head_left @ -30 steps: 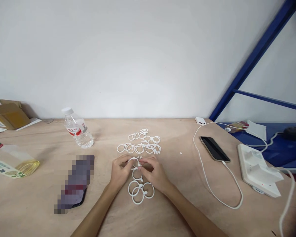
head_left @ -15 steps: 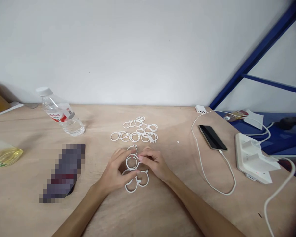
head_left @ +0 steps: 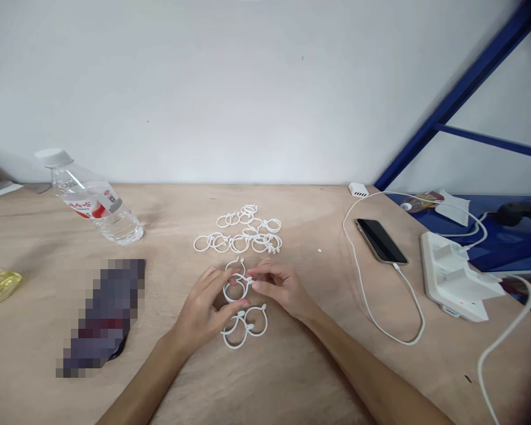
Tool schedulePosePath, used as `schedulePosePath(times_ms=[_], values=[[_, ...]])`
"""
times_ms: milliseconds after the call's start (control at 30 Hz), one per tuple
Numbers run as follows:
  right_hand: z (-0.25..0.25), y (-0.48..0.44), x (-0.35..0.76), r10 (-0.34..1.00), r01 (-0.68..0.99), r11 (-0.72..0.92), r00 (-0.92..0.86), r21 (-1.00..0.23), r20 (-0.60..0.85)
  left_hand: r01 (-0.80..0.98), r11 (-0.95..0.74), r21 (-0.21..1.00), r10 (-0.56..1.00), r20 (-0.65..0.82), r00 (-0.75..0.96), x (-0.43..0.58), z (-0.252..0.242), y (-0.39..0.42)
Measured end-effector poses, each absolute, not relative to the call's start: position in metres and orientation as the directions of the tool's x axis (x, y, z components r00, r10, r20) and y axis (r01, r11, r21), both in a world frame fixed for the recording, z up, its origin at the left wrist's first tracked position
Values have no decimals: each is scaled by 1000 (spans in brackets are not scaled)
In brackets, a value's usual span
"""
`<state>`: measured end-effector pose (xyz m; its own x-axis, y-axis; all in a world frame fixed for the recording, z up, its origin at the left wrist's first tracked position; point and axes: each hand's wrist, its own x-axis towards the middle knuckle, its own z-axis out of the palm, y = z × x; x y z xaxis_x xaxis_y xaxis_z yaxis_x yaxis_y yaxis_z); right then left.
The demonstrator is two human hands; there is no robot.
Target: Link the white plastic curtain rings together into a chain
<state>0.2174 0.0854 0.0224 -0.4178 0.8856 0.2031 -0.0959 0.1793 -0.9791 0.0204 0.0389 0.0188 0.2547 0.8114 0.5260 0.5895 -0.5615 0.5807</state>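
Both my hands meet over a white plastic ring [head_left: 235, 289] at the middle of the wooden table [head_left: 292, 366]. My left hand [head_left: 203, 310] curls its fingers round the ring's left and lower side. My right hand [head_left: 279, 288] pinches the ring's clasp on the right side. This ring links into a short chain of white rings [head_left: 245, 326] lying just below the hands. A pile of several loose white rings [head_left: 243, 235] lies beyond the hands, farther up the table.
A water bottle [head_left: 91, 200] lies at the left, with a blurred dark object [head_left: 101, 316] in front of it. At the right are a black phone [head_left: 379, 240] on a white cable [head_left: 380, 319], a white power strip [head_left: 454, 282] and a blue metal frame [head_left: 451, 97].
The view has shifted, so everything sits lower-left in the frame. My hands have stayed on the ring, the left fingers closing a little more round it.
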Motion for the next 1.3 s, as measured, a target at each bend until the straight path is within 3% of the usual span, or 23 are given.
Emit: schedulePosePath(times_ms=[367,1300], values=[[21,89,216,865,-91,253,-426,-963,267,597,-543,590,828,496,263,21,15,38],[20,87,214,892,-54,245,-379,-968,246,583,-559,590,822,487,296,21,18,39]])
